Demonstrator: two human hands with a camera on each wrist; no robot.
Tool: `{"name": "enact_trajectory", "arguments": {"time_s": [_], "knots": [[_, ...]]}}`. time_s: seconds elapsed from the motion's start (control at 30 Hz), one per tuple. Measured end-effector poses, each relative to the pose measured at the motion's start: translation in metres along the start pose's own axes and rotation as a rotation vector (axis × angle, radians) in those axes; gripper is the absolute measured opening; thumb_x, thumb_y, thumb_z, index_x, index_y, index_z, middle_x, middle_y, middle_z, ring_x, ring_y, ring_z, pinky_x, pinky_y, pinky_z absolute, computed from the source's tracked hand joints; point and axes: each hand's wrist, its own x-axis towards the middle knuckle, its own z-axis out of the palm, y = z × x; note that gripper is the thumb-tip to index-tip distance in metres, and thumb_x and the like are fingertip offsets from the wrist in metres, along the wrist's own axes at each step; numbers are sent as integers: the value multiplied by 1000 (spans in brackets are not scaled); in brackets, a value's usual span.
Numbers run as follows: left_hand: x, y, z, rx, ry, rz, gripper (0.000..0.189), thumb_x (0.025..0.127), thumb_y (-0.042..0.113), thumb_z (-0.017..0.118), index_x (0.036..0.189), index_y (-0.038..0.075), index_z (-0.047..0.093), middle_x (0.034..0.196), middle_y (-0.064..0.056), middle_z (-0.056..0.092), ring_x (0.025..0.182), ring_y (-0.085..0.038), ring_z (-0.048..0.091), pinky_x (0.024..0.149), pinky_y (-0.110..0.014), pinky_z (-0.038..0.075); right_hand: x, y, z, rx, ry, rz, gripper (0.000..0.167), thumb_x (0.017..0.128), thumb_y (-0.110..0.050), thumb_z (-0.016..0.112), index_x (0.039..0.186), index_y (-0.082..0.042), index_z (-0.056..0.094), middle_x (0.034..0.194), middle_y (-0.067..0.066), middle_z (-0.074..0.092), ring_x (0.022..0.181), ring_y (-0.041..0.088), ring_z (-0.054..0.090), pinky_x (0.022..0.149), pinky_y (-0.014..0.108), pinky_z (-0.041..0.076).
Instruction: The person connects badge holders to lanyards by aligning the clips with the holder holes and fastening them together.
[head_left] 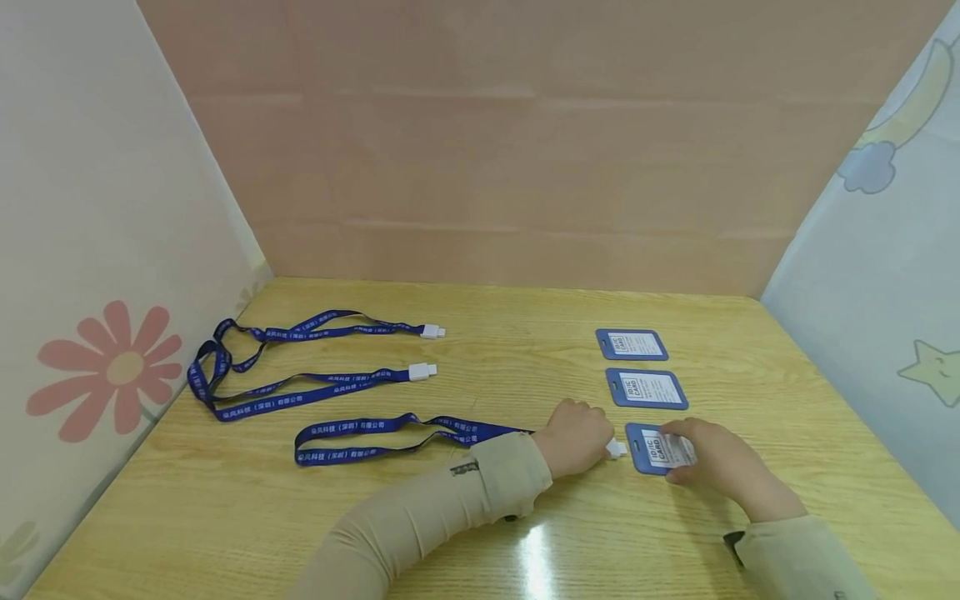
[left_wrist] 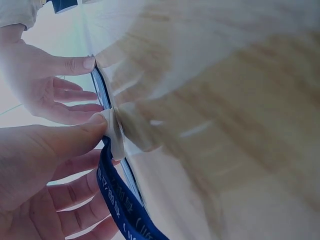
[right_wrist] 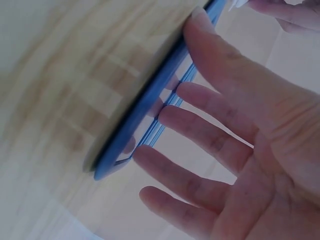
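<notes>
Head view: on the table [head_left: 517, 333], 1 blue lanyard [head_left: 337, 429], its white clip [head_left: 617, 450] pinched by the left hand [head_left: 574, 437]; just beside, 1 blue card holder [head_left: 660, 451], gripped by the right hand [head_left: 723, 467]; 2 further holders [head_left: 647, 388] and 2 further lanyards [head_left: 262, 408] placed behind. Left wrist view: clip held under the thumb. Right wrist view: holder held at its edge, fingers spread.

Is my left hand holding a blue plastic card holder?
No, the left hand pinches the white plastic clip on a blue ribbon lanyard.
</notes>
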Motion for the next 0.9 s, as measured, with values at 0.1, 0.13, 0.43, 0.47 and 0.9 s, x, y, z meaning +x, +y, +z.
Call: {"name": "enact_trajectory", "arguments": {"time_s": [0.1, 0.13, 0.43, 0.47, 0.9], "knots": [[0, 0, 0, 1, 0, -2, 22, 85, 47, 61, 90, 28, 72, 82, 11, 68, 69, -5, 60, 60, -21, 45, 0, 0, 0, 2, 1, 2, 64, 60, -21, 85, 114, 1, 61, 113, 27, 61, 101, 45, 58, 83, 54, 47], [0, 0, 1, 2, 1, -2, 22, 85, 47, 61, 90, 28, 72, 82, 11, 68, 69, -5, 60, 60, -21, 45, 0, 0, 0, 2, 2, 3, 64, 60, -21, 85, 114, 0, 61, 113, 27, 61, 101, 44, 58, 83, 53, 47], [1, 3, -3, -6, -23, -21, 21, 85, 47, 62, 90, 29, 71, 83, 12, 67, 71, -5, 60, 62, -21, 45, 0, -1, -1, 1, -8, 26, 64, 60, -23, 85, 115, 0, 61, 114, 27, 61, 101, 44, 58, 81, 53, 48], [2, 3, -3, -6, -22, -21, 21, 84, 47, 62, 90, 29, 71, 83, 12, 67, 71, -5, 60, 62, -21, 45, -1, -1, -1, -1, -7, 28, 64, 60, -23, 85, 115, -1, 61, 114, 27, 61, 101, 44, 58, 81, 53, 48], [6, 5, 2, -10, 11, -26, 20, 83, 46, 65, 88, 28, 71, 84, 11, 68, 72, -6, 61, 63, -22, 44, -4, -4, 0, -21, 7, 34, 62, 62, -24, 84, 116, -3, 60, 115, 28, 58, 99, 43, 59, 79, 54, 48]]}}
